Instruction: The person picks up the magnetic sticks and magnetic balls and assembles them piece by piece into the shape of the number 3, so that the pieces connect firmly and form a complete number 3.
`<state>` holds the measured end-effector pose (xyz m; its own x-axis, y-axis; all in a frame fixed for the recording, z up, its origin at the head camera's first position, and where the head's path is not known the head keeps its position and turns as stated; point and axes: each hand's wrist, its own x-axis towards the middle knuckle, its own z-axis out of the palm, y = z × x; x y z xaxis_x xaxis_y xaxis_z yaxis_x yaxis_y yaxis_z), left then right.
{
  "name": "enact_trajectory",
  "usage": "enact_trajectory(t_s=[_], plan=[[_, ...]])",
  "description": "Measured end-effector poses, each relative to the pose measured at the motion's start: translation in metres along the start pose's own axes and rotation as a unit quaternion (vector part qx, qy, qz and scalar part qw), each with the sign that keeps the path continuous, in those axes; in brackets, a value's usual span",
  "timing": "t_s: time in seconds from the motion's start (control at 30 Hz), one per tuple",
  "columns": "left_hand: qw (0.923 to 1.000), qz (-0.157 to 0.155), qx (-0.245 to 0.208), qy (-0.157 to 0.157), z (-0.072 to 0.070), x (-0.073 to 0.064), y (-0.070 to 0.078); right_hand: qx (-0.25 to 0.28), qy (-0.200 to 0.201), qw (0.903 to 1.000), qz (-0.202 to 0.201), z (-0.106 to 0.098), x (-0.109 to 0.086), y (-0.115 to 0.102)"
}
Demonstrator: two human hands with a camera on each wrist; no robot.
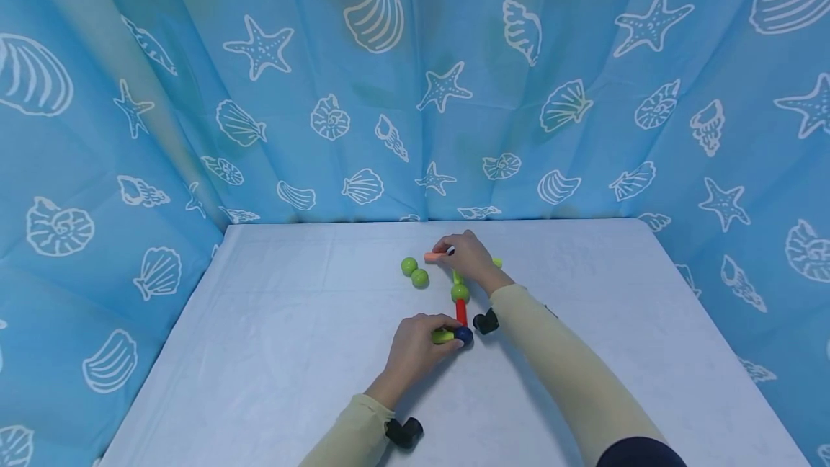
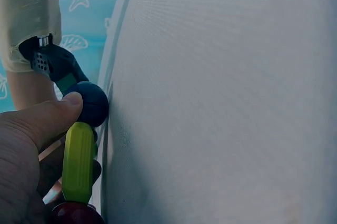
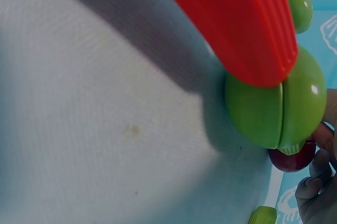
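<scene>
My left hand pinches a dark blue ball; in the left wrist view the thumb presses its side. A yellow-green rod joins that ball to a dark red ball under the palm. From the blue ball a red rod runs away to a green ball. Farther back, my right hand pinches a salmon-coloured rod at its right end. A dark red ball lies by its fingers in the right wrist view, beyond the green ball. The hand partly hides the pieces beneath it.
Two loose green balls, a farther one and a nearer one, lie left of the right hand. A yellow-green piece shows beside the right wrist. The white-covered table ends at a blue shell-patterned curtain.
</scene>
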<state>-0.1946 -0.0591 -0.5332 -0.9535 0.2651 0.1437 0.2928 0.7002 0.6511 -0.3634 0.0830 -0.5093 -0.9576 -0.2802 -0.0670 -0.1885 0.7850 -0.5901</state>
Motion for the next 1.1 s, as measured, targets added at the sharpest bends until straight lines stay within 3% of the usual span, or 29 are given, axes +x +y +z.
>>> enact_trajectory(t_s=[0.53, 0.73, 1.1], plan=[[0.9999, 0.011, 0.006, 0.004, 0.0001, 0.0009, 0.0005, 0.002, 0.006, 1.0, 0.003, -0.0006, -0.0025, 0.0002], [1.0, 0.001, 0.007, -0.004, -0.0001, 0.0012, 0.0009, 0.009, 0.006, 0.9999, 0.004, -0.0022, -0.004, -0.0001], [0.9999, 0.0, 0.01, -0.004, 0.0002, 0.0002, -0.0008, 0.005, 0.02, 0.9997, -0.016, -0.005, -0.0081, 0.0051]])
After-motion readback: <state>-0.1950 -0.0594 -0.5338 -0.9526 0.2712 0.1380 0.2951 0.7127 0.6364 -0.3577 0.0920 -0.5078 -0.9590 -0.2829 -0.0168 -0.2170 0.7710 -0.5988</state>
